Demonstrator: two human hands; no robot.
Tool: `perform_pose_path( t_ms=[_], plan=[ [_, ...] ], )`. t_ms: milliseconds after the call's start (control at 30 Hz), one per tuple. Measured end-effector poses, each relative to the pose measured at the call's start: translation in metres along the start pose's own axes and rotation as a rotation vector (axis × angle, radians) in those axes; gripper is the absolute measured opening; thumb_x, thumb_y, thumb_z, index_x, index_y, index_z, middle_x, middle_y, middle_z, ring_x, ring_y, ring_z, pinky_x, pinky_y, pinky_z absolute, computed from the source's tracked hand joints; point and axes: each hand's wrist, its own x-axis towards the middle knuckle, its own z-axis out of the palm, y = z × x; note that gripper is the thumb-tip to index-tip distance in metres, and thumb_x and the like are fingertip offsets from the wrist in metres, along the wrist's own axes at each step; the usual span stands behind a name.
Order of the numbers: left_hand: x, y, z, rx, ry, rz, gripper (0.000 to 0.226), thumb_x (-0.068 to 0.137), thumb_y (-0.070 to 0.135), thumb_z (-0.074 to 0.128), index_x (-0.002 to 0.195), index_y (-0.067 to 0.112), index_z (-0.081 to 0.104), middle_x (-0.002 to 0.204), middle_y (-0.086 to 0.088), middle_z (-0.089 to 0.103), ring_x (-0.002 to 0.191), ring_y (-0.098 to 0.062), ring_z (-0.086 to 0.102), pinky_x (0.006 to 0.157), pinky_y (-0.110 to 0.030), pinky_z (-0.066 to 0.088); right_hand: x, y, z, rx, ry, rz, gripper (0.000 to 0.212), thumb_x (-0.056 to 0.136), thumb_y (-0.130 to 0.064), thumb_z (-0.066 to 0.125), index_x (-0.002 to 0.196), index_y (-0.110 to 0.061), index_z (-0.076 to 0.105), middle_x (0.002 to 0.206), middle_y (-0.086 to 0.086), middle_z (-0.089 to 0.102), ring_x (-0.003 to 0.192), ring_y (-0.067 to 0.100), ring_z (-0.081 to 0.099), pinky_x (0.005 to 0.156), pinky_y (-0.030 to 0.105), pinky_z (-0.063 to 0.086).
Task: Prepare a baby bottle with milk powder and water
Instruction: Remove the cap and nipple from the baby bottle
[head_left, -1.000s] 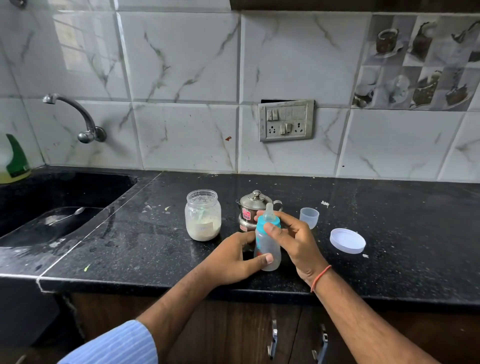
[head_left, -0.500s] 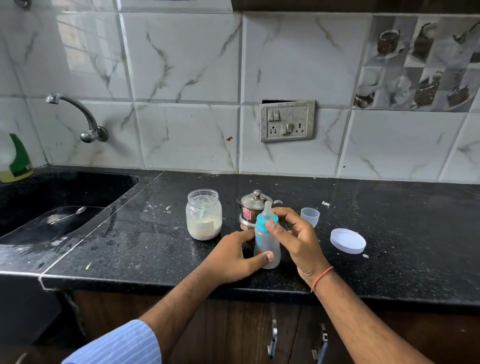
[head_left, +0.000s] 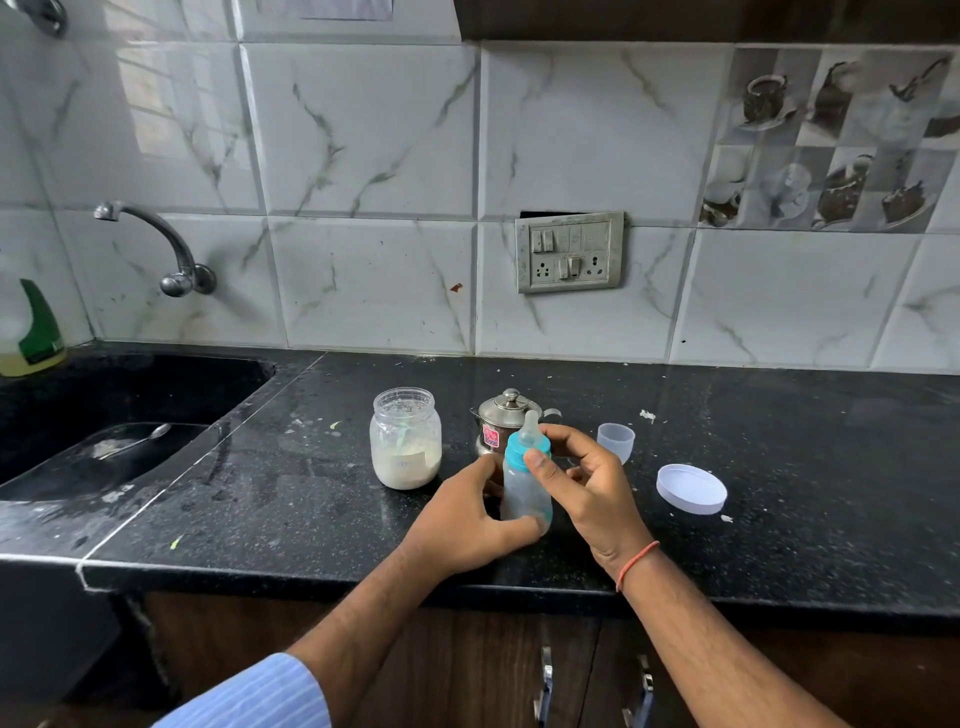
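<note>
Since a second ago the right hand has loosened at the top of the baby bottle: its fingers no longer wrap the blue collar, and now only the thumb tip and a forefinger curled behind pinch it, with the teat standing bare above them. The bottle itself has hardly shifted. The left hand grips the bottle's lower body as before, thumb across the front near the base.

The bottle stands upright on the black counter, its long axis vertical with a slight lean, teat pointing up.

Left of the bottle stands an open jar of white powder. Just behind the bottle is a small steel pot with a knobbed lid. To the bottle's right sits a small clear cup, and farther right a white lid lies flat. Well left of the bottle is the sink, with a spoon in it.
</note>
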Motion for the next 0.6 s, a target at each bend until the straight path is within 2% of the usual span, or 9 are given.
perform_pose_path(
  t_ms=[100,167,267,333,400,500,600],
  plan=[
    [-0.0029,0.0013,-0.0006,0.014,0.03,0.005,0.075,0.063,0.069,0.092,0.125,0.038,0.062,0.115,0.021,0.075,0.107,0.005,0.069,0.094,-0.02,0.057,-0.0012,-0.0013,-0.0003,-0.021,0.007,0.007,0.029,0.086,-0.049,0.078,0.114,-0.043,0.076,0.116,-0.007,0.078,0.115,0.021,0.07,0.104,0.066,0.048],
    [-0.0031,0.0004,-0.0014,0.01,0.053,0.004,0.066,0.07,0.063,0.09,0.123,0.035,0.062,0.113,0.019,0.075,0.104,0.003,0.07,0.093,-0.023,0.058,-0.0011,-0.0026,-0.0002,-0.029,0.013,0.008,0.028,0.087,-0.048,0.078,0.114,-0.044,0.076,0.116,-0.009,0.078,0.115,0.02,0.069,0.104,0.067,0.048],
    [-0.0021,0.0012,-0.0014,0.012,0.038,-0.01,0.059,0.071,0.052,0.082,0.124,0.033,0.064,0.112,0.019,0.076,0.105,0.002,0.071,0.1,-0.032,0.06,-0.0009,-0.0053,0.0005,-0.02,0.018,0.014,0.022,0.092,-0.036,0.08,0.113,-0.041,0.077,0.114,-0.01,0.079,0.113,0.017,0.07,0.103,0.064,0.051],
    [-0.0021,0.0018,-0.0004,0.006,0.022,0.0,0.069,0.068,0.055,0.088,0.129,0.035,0.062,0.115,0.02,0.076,0.108,0.003,0.071,0.101,-0.029,0.059,-0.0018,-0.0065,0.0011,-0.012,0.021,0.026,0.021,0.091,-0.035,0.079,0.112,-0.037,0.077,0.113,-0.011,0.079,0.112,0.014,0.071,0.102,0.063,0.052],
    [-0.0035,0.0025,-0.001,0.008,0.034,0.001,0.08,0.063,0.064,0.095,0.13,0.038,0.06,0.117,0.021,0.075,0.109,0.005,0.07,0.098,-0.02,0.057,-0.0024,-0.0074,0.0018,-0.009,0.018,0.031,0.021,0.092,-0.035,0.079,0.112,-0.037,0.077,0.114,-0.01,0.079,0.112,0.015,0.071,0.102,0.064,0.052],
    [-0.003,0.0022,-0.0014,0.011,0.055,0.004,0.069,0.073,0.057,0.096,0.128,0.035,0.06,0.113,0.021,0.074,0.104,0.008,0.068,0.091,-0.011,0.054,-0.0029,-0.0084,0.0021,-0.036,0.021,0.043,0.023,0.09,-0.042,0.08,0.112,-0.046,0.076,0.116,-0.013,0.078,0.115,0.015,0.07,0.103,0.066,0.05],
    [-0.0027,0.0039,-0.0008,0.021,0.049,0.005,0.059,0.077,0.05,0.086,0.127,0.033,0.06,0.113,0.02,0.074,0.106,0.001,0.07,0.09,-0.012,0.054,-0.0031,-0.0093,0.0017,-0.041,0.022,0.047,0.023,0.089,-0.043,0.08,0.112,-0.046,0.076,0.115,-0.014,0.078,0.113,0.013,0.071,0.103,0.067,0.049]
  ],
)
